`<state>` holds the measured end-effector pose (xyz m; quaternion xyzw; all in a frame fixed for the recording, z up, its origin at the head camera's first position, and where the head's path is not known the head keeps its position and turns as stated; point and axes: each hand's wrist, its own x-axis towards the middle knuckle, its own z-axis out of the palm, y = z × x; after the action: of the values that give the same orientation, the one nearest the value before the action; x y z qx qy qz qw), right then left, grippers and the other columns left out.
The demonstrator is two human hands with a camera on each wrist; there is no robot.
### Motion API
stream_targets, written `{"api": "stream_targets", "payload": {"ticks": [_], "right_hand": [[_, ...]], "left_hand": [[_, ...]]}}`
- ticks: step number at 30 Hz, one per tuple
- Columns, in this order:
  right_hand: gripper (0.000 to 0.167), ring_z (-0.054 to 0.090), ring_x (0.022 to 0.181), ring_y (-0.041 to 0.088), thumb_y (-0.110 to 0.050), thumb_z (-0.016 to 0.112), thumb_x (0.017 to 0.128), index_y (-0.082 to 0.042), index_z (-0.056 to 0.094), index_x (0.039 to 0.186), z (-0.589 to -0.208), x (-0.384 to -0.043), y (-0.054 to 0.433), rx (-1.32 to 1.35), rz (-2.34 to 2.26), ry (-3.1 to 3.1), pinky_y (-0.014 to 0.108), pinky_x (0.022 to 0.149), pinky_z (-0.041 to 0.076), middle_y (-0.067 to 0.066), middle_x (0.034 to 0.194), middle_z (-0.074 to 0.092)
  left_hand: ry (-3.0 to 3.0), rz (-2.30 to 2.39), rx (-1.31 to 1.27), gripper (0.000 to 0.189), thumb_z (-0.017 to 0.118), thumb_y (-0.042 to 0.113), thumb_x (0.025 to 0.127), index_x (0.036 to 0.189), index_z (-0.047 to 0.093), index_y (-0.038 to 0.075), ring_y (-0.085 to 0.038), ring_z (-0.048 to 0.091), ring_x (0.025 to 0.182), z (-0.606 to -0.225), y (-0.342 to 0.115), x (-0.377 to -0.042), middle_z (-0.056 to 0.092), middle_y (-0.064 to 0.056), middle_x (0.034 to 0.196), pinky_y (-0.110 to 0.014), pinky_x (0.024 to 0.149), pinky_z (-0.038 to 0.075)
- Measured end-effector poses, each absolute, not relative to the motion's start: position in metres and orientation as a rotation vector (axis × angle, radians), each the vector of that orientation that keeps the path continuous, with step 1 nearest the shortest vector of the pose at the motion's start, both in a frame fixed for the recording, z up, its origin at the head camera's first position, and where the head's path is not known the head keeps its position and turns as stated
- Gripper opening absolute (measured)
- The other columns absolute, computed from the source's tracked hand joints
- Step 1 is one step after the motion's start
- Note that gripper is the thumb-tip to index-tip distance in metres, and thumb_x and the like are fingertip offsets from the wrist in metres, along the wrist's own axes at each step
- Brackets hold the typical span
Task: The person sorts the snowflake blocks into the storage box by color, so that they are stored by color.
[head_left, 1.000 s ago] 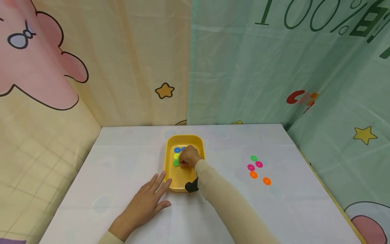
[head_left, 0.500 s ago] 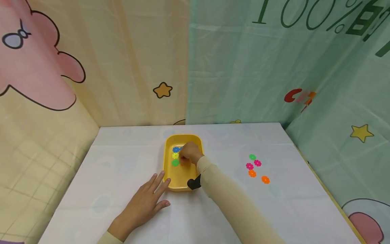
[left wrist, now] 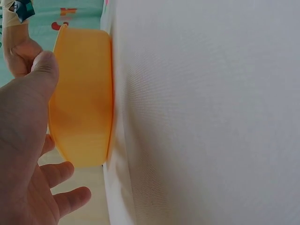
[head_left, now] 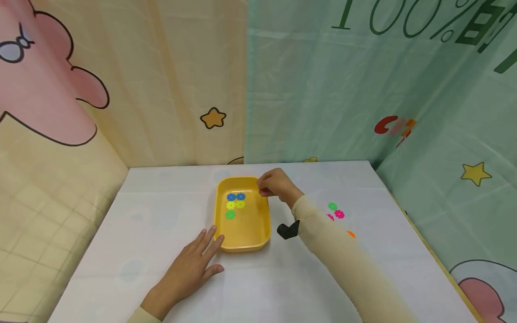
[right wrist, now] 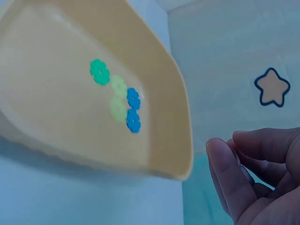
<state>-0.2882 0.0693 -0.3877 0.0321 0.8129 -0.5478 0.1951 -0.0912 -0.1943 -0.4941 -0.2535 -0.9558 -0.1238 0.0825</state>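
A yellow tray (head_left: pixel 247 235) stands on the white-covered table. Inside lie small flower-shaped discs: two blue discs (head_left: pixel 240 196), two yellow discs (head_left: pixel 240 204) and one green disc (head_left: pixel 230 215). My left hand (head_left: pixel 191 271) has its fingers spread, fingertips at the tray's near left edge; the left wrist view shows them beside the tray's wall (left wrist: pixel 84 93). Over the far right corner of the tray is my right hand (head_left: pixel 278 185). In the right wrist view its fingers (right wrist: pixel 265 145) bend loosely toward the thumb, with nothing visible between them.
Right of the tray lie more discs: a green disc (head_left: pixel 332 206), a pink disc (head_left: pixel 339 214), another pink one and an orange disc (head_left: pixel 351 234), the last two partly behind the right sleeve (head_left: pixel 343 255). Printed curtains (head_left: pixel 181 89) surround the table at back and sides.
My right hand has lifted out of the tray and moved right and back, uncovering the blue and yellow discs. The green disc stays behind in the tray. My left hand keeps its place.
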Motion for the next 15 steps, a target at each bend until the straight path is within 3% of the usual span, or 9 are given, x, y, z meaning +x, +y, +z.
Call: {"api": "stream_targets", "payload": {"ticks": [4, 15], "right_hand": [[0.022, 0.067, 0.077, 0.021, -0.008, 0.065, 0.099, 0.005, 0.069, 0.117, -0.373, -0.292, 0.104, 0.109, -1.501, 2.349, 0.029, 0.076, 0.062, 0.017, 0.104, 0.069], [0.027, 0.066, 0.084, 0.017, -0.014, 0.059, 0.103, 0.005, 0.062, 0.121, -0.354, -0.295, 0.209, 0.111, -1.497, 2.46, 0.027, 0.078, 0.061, 0.014, 0.105, 0.064]], "left_hand": [[-2.849, -0.368, -0.754, 0.077, 0.064, 0.054, 0.095, 0.158, 0.041, 0.015, -0.041, 0.035, 0.148, -0.494, -0.193, -0.092, 0.023, -0.013, 0.169, -0.056, 0.108, 0.044], [-2.888, -0.376, -0.736, 0.078, 0.063, 0.055, 0.095, 0.158, 0.039, 0.016, -0.041, 0.033, 0.149, -0.495, -0.192, -0.092, 0.021, -0.012, 0.169, -0.057, 0.108, 0.044]]}}
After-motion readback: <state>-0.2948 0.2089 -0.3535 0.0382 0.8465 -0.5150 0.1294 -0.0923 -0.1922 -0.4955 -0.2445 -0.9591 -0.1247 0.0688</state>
